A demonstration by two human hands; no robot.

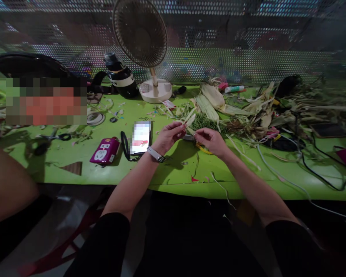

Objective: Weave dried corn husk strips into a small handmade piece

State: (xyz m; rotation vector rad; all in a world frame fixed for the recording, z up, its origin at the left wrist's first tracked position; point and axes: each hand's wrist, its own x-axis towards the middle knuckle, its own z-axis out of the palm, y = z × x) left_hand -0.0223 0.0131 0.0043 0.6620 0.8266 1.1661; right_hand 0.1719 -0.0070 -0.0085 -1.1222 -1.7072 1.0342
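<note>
My left hand [169, 135] is raised over the green table [173, 181] and pinches a pale strip of corn husk [190, 120] between its fingertips. A watch sits on that wrist. My right hand [211, 141] is close beside it, fingers curled and pinching the lower end of the same strip. Just behind both hands lies a pile of corn husks [242, 111] with green strips [208, 122] in front of it. Something yellow [203, 148] lies under my right hand.
A phone [141, 137] and a magenta power strip [105, 150] lie left of my hands. Scissors [56, 137] lie further left. A desk fan [145, 46] and a dark bottle [121, 77] stand at the back. Cables [305, 169] cross the right side. Another person's arm [8, 181] is at the left.
</note>
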